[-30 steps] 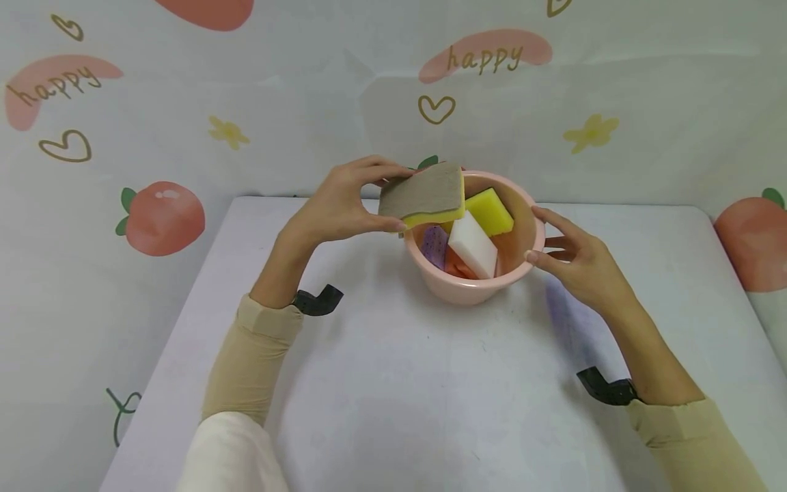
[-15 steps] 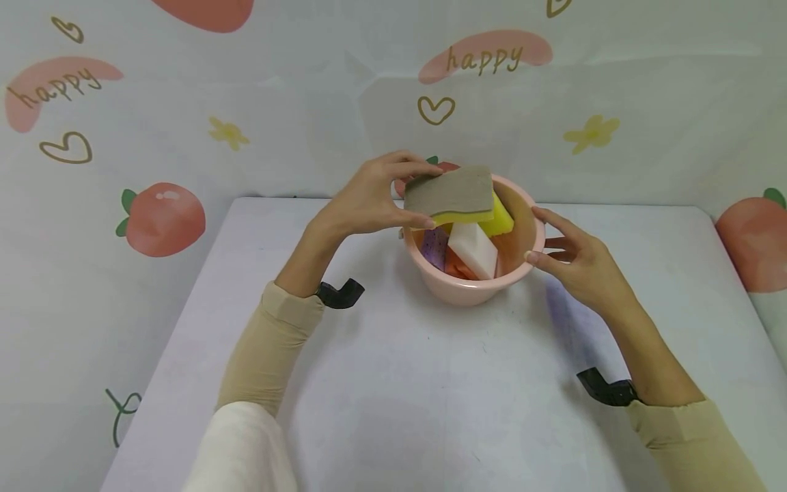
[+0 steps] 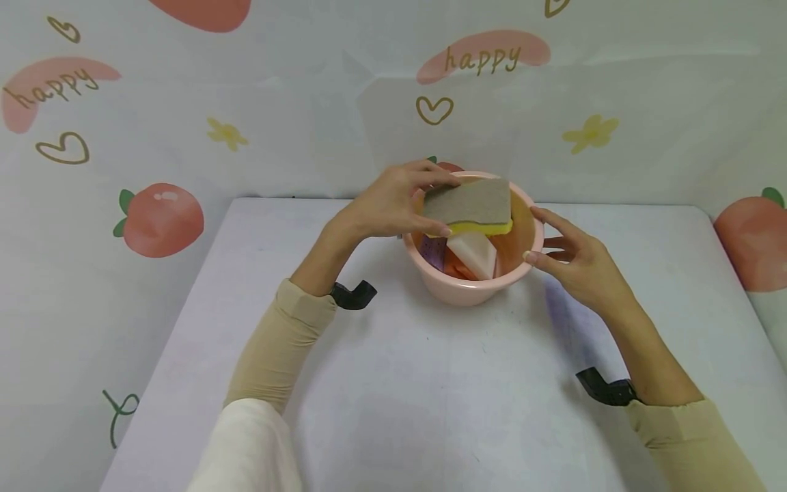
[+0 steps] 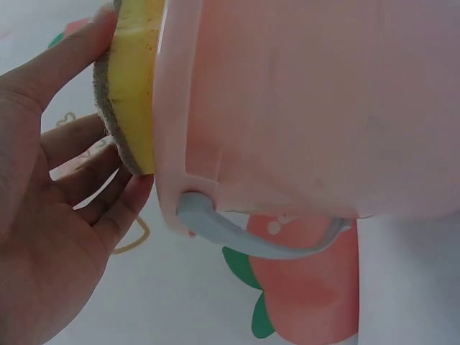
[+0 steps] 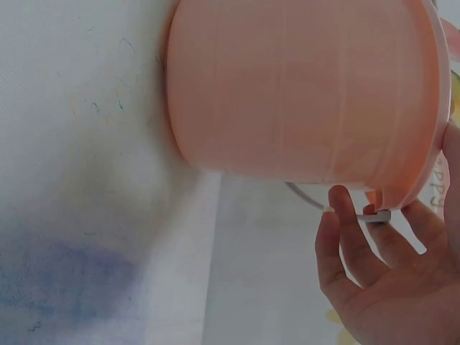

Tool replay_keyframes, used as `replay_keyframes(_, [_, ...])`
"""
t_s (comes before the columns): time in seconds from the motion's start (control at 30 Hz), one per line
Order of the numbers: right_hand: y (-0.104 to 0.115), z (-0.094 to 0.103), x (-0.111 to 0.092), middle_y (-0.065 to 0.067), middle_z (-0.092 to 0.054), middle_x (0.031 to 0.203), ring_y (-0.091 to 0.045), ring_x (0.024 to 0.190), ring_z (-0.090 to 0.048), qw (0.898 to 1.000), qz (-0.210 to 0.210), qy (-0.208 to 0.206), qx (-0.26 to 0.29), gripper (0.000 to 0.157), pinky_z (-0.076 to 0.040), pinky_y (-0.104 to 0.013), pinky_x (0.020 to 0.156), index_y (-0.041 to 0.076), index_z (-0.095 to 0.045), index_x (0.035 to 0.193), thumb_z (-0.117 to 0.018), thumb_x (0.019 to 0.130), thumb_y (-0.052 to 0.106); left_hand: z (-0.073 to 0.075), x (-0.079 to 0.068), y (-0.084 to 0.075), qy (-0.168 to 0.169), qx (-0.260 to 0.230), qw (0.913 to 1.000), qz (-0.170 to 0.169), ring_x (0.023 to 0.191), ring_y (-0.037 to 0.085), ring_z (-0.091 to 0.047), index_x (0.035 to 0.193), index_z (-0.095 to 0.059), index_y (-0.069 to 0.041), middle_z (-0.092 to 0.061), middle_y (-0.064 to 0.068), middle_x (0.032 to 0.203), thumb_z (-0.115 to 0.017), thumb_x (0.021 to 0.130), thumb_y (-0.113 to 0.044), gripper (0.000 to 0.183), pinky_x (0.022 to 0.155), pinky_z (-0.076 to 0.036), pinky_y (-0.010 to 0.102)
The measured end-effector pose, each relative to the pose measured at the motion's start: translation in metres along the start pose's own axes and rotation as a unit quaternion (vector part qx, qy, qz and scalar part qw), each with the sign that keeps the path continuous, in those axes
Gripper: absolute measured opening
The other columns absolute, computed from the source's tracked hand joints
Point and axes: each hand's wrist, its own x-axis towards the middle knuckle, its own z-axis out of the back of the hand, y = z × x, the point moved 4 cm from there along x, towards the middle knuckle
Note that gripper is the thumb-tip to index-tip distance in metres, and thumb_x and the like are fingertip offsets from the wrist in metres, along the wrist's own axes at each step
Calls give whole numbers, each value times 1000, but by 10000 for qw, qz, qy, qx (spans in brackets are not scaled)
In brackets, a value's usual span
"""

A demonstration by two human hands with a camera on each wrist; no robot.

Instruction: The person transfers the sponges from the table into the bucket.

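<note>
My left hand (image 3: 396,201) pinches a yellow sponge (image 3: 470,203) with a grey scouring side facing up, thumb at the near edge and fingers at the far edge. It is over the mouth of a pink bucket (image 3: 461,292). The left wrist view has the sponge (image 4: 133,79) against the bucket's rim. Inside the bucket lie a white sponge block (image 3: 473,254), a purple sponge (image 3: 433,251) and something orange-red (image 3: 456,266); the held sponge covers part of them. My right hand (image 3: 574,263) holds the bucket's right rim with thumb and fingers.
The bucket stands near the back of a white table (image 3: 393,383), by a printed cloth backdrop (image 3: 307,96). Its grey handle (image 4: 266,248) hangs down at the far side. A bluish stain (image 3: 562,314) marks the table on the right.
My left hand has carried the sponge rightward and somewhat lower over the bucket, where it now hides the yellow sponge inside. The right hand and bucket have stayed put.
</note>
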Motion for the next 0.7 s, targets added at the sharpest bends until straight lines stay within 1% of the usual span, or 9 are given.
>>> replay_keyframes(0.17, [0,0,0,6,-36,141,-23,108,-53,10000,11,4,49,68,-46,-12,75,42,-35,137,-70,80,28,-3,1,1,132,291,9995,-12,102,2,-48,120,-59,-23,-54,-12,115,-78,60,-53,70,89,-38,19])
replay_keyframes(0.27, [0,0,0,6,-36,141,-23,108,-53,10000,22,15,87,68,-45,-10,74,41,-35,137,-70,80,27,-4,-1,1,190,390,9990,-80,106,4,-47,121,-59,-20,-53,-10,117,-77,61,-53,70,91,-37,21])
replay_keyframes(0.4, [0,1,0,7,-36,141,-22,108,-53,9999,-52,41,86,68,-45,-11,74,43,-34,137,-70,81,28,-4,-2,2,223,396,9989,-126,111,5,-45,122,-59,-17,-52,-8,119,-77,62,-51,71,93,-36,23])
replay_keyframes(0.57, [-1,0,0,7,-36,141,-21,108,-53,9999,-125,65,71,68,-47,-15,75,44,-34,137,-69,80,30,-5,-4,4,243,422,9988,-8,112,2,-43,123,-58,-19,-51,-11,120,-76,63,-54,72,93,-36,22])
replay_keyframes(0.7, [-2,0,0,7,-36,141,-21,108,-53,9998,-153,74,73,68,-47,-16,75,44,-33,137,-69,80,30,-4,-6,5,178,302,9994,52,110,3,-44,123,-58,-21,-52,-12,120,-76,63,-54,71,93,-37,24])
